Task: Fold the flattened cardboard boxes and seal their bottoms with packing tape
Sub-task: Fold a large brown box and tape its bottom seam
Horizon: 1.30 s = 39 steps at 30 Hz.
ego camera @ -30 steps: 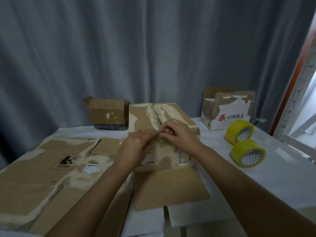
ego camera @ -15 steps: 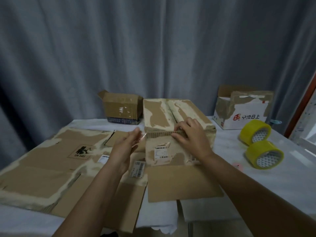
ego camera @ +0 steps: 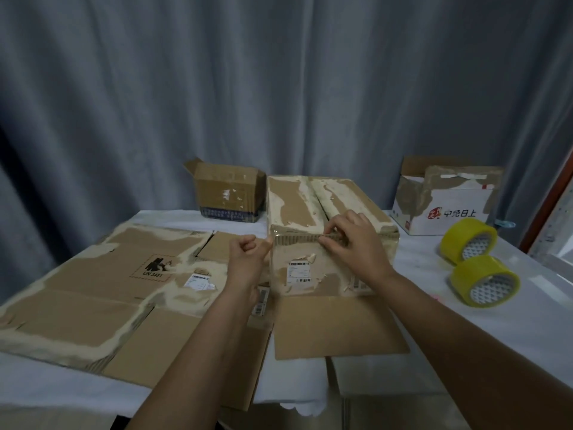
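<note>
A worn brown cardboard box [ego camera: 310, 274] stands folded at the table's middle, closed flaps on top and one flap lying flat toward me. A strip of clear tape [ego camera: 294, 238] runs along its near top edge. My left hand [ego camera: 248, 256], fingers curled, pinches the strip's left end just off the box's left corner. My right hand [ego camera: 353, 243] pinches the strip at the box's edge, thumb and fingertips against the cardboard. Large flattened boxes [ego camera: 93, 290] lie to the left.
Two yellow rolls of packing tape [ego camera: 468, 240] [ego camera: 485, 280] lie at the right on the white table [ego camera: 527, 321]. A small open brown box [ego camera: 229, 193] and a white printed box [ego camera: 446, 209] stand at the back, before a grey curtain.
My hands have drawn apart along the box's near top edge. The left hand moved left and curled into a fist, pulling the clear tape out. The view shifted so the box sits lower.
</note>
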Tool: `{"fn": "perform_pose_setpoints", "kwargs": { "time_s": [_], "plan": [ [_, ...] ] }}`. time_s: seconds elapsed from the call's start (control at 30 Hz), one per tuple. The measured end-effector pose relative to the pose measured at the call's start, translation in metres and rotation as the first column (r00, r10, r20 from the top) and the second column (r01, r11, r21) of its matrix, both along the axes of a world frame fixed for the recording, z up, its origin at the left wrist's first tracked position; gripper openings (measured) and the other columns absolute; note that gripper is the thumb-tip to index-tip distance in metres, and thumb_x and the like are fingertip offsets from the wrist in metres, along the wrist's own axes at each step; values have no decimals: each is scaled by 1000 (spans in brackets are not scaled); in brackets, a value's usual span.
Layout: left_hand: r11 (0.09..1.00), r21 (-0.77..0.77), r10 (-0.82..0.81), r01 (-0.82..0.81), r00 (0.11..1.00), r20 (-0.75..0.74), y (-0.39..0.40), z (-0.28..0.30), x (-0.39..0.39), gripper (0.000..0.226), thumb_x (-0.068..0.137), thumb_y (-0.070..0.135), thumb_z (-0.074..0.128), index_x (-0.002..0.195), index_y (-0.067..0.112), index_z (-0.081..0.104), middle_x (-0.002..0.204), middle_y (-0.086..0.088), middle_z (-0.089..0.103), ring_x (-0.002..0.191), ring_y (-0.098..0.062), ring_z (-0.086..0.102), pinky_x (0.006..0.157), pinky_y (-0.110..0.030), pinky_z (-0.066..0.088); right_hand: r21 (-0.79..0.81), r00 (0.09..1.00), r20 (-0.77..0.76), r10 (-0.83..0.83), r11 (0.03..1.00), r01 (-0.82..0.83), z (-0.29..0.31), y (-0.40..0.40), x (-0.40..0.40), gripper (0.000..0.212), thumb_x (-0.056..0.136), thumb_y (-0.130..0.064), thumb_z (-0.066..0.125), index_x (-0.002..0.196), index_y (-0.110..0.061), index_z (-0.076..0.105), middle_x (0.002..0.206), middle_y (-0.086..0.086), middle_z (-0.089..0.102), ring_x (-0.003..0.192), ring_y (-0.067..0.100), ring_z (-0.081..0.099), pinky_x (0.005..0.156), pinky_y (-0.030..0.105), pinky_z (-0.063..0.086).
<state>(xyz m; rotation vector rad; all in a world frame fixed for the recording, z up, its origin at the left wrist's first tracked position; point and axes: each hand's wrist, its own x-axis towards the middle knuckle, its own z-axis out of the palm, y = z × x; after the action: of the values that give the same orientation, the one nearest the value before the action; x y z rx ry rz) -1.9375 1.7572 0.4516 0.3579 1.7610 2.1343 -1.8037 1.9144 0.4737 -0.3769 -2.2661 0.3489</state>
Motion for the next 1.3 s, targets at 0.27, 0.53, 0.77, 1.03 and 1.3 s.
{"fn": "perform_pose_setpoints", "kwargs": {
  "time_s": [0.27, 0.53, 0.77, 1.03, 1.3],
  "plan": [
    [994, -92, -18, -55, 756, -654, -13, -5, 4, 25, 90, 21, 68, 115, 24, 68, 102, 12, 67, 92, 3, 62, 78, -10, 49, 14, 1000, 6, -13, 1000, 13, -3, 1, 0, 15, 82, -32, 72, 85, -23, 61, 81, -11, 46, 83, 11, 42, 70, 23, 29],
    [888, -434, -454, 151, 437, -777, -18, 11, -53, 31, 85, 30, 70, 115, 30, 64, 95, 9, 63, 81, -9, 63, 73, -18, 50, 27, 1000, 11, 5, 1000, -5, -1, 5, -2, 14, 83, -31, 71, 83, -24, 59, 79, -12, 46, 81, 9, 38, 71, 22, 26],
    [899, -427, -421, 99, 464, -780, -12, 4, -44, 37, 83, 38, 73, 115, 32, 56, 107, 12, 50, 85, -5, 58, 70, -13, 49, 76, 997, 70, 35, 996, -41, -3, 15, 6, 13, 88, -26, 66, 100, -30, 66, 103, -15, 50, 102, 8, 41, 89, 27, 32],
    [942, -334, -298, -29, 382, -875, -2, -4, -43, 35, 83, 42, 68, 111, 23, 62, 102, 14, 44, 80, -4, 58, 72, -27, 54, 244, 986, 169, 3, 969, -44, -5, 25, 15, 32, 94, -33, 52, 122, -27, 66, 122, -11, 67, 114, 9, 61, 97, 23, 38],
    [945, -317, -300, 86, 616, -728, -1, 4, -26, 53, 90, 55, 53, 139, 42, 38, 140, 21, 42, 119, 8, 48, 93, -26, 49, -14, 977, 30, -209, 978, 210, -1, 36, 34, 55, 100, -50, 25, 146, -24, 39, 152, -4, 38, 142, 16, 30, 119, 44, 16]
  ]
}}
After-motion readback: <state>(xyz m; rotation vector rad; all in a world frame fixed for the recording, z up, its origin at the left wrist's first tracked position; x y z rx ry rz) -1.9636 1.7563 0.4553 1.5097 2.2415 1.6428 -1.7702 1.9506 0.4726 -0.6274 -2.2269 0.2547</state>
